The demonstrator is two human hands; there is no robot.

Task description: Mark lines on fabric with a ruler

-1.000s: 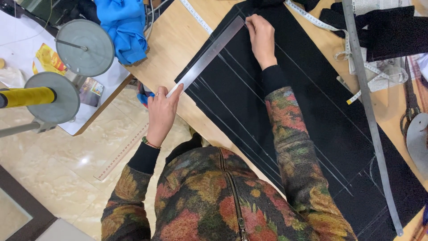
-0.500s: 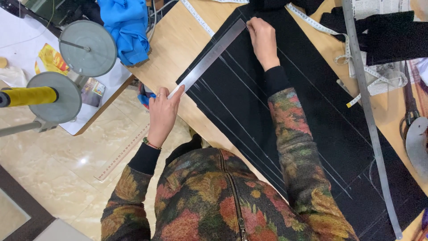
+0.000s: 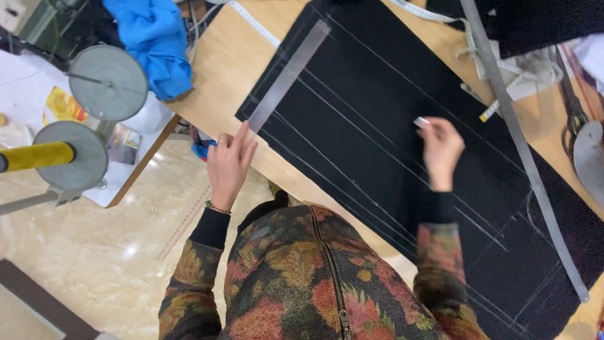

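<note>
Resting fingertips on the near end of a short metal ruler (image 3: 289, 75), the left hand (image 3: 229, 165) sits at the table's near edge, fingers loosely spread, pressing rather than gripping. Ruler lies flat on the black fabric (image 3: 390, 126), running diagonally from that near edge up toward the far side, alongside several chalk lines.

Right hand (image 3: 440, 151) over the middle of the fabric, well apart from the left; fingers pinched together on a small pale piece of chalk (image 3: 421, 122), its tip at or just above the cloth. Hand slightly blurred, so contact cannot be told for certain.

Black fabric covers most of the wooden table (image 3: 220, 69), one corner close to the left hand. Long metal straightedge (image 3: 522, 151) lies across the fabric's right part, reaching toward the near right corner. White tape measure (image 3: 251, 22) trails along the far side. Blue cloth (image 3: 154, 41) heaped at the table's left corner. Two grey discs (image 3: 107, 82) on a stand off the left edge, over a tiled floor (image 3: 94, 252)
</note>
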